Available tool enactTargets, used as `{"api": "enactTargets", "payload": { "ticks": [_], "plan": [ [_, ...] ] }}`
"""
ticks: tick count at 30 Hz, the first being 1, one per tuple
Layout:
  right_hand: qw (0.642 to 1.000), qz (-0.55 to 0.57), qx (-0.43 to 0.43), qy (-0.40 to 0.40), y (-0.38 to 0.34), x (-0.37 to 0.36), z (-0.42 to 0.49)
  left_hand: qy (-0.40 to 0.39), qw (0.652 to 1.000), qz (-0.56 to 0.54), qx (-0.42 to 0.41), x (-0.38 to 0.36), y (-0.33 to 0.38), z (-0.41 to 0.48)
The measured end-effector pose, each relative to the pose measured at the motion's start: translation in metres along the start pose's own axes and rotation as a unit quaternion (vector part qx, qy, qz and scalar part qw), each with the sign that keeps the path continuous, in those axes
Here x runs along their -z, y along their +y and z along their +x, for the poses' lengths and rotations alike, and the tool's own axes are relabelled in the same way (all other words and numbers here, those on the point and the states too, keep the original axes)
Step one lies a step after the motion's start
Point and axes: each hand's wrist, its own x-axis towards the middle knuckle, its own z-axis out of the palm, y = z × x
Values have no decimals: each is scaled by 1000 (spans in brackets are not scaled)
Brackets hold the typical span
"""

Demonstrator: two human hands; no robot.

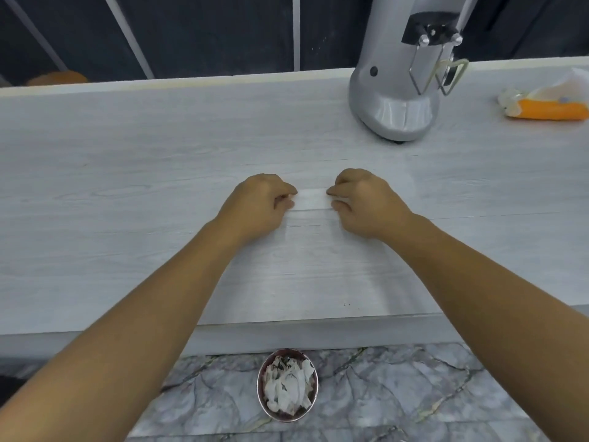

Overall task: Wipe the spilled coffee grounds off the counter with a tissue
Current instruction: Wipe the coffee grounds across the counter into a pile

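A white tissue [312, 199] lies flat on the pale wood-grain counter [159, 186], stretched between my two hands. My left hand [258, 207] pinches its left edge with thumb and fingers. My right hand [366, 204] pinches its right edge the same way. Both hands rest on the counter near its middle. A few tiny dark coffee specks [347, 304] lie near the counter's front edge. No larger patch of grounds shows.
A silver coffee grinder [401, 90] stands at the back right. A tissue pack with an orange stripe [545, 103] lies at the far right. On the marble floor below the front edge stands a small bin [287, 386] with crumpled used tissues.
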Motion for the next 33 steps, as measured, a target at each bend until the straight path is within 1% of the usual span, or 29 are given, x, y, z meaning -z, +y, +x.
{"api": "enactTargets", "payload": {
  "ticks": [2, 7, 9, 12, 13, 15, 18, 20, 23, 26, 33],
  "plan": [
    [1000, 5, -6, -9, 4, -6, 2, 11, 1000, 15, -15, -7, -3, 0],
    [1000, 3, -5, 30, 3, -12, -10, 71, 996, 26, -44, -20, -11, -15],
    [999, -13, 7, 39, 0, -16, -20, 81, 995, 30, -53, -25, -13, -23],
    [999, -21, -17, 43, -2, -21, -27, 83, 993, 39, -77, -27, -15, -33],
    [999, -24, -23, 40, -3, -21, -29, 77, 993, 42, -76, -26, -14, -36],
    [999, -38, -29, 26, -7, -21, -31, 40, 997, 54, -47, -24, -10, -44],
    [996, -71, -39, -29, -18, -15, -38, -12, 996, 84, -20, -21, -7, -56],
    [992, -84, -54, -71, -28, -11, -46, -27, 995, 93, -17, -17, -5, -63],
    [989, -73, -75, -106, -46, -6, -61, -43, 994, 96, -18, -11, -2, -79],
    [988, -58, -88, -115, -69, -3, -82, -53, 993, 101, -27, -5, 2, -103],
    [989, -67, -91, -90, -140, -1, -142, -46, 993, 95, -47, 9, 14, -181]
  ]
}}
